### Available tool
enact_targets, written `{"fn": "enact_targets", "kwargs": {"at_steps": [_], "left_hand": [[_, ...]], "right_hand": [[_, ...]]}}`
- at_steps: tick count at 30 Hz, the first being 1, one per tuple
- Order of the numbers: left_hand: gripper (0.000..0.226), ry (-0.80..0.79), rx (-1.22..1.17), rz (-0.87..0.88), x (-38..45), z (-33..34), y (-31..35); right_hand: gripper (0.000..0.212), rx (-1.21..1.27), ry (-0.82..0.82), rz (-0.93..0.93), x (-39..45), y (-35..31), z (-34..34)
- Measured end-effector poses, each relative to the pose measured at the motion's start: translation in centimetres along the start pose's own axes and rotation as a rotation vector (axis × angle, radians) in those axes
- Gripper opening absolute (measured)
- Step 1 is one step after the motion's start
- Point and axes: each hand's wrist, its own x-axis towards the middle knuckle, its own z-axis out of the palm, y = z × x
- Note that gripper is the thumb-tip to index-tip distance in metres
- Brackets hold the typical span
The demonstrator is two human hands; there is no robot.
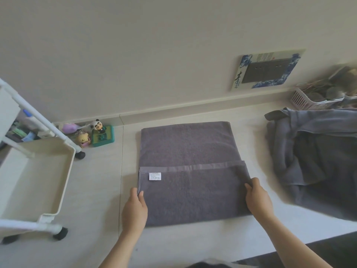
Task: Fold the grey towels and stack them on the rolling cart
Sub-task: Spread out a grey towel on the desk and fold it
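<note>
The towel (190, 171) lies flat on the pale surface (193, 242) between the two hands, its near part folded over with a white label (155, 176) on top. The left hand (134, 207) pinches the left edge of this fold, the thumb on top. The right hand (257, 198) grips the right edge, its fingers curled around the cloth. To the right of the right hand lies a pile (313, 159) of grey towels, unfolded. Left of the left hand stands the cart (36, 175).
</note>
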Motion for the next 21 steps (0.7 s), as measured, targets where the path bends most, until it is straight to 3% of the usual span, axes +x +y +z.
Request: {"fn": "enact_targets", "kwargs": {"at_steps": [5,10,12,14,17,21], "left_hand": [[0.021,0.018,0.088,0.031,0.2,0.8,-0.5],[0.017,0.035,0.187,0.006,0.4,1.6,-0.6],[0.033,0.123,0.236,0.067,0.6,1.9,-0.7],[0.046,0.224,0.256,0.242,0.3,2.4,-0.2],[0.047,0.079,0.278,0.583,-1.4,3.9,2.3],[0.064,-0.19,0.447,0.643,-2.8,6.1,3.5]], "right_hand": [[0.02,-0.016,0.012,0.029,-0.1,0.2,0.4],[0.021,-0.197,0.075,0.02,-0.1,-0.1,0.6],[0.033,-0.241,0.224,-0.104,-0.3,0.0,1.1],[0.042,-0.26,0.3,-0.309,-0.9,-0.4,1.7],[0.047,-0.308,0.147,-0.568,-2.4,-2.0,3.8],[0.055,-0.441,-0.09,-0.644,-3.9,-2.8,6.6]]}}
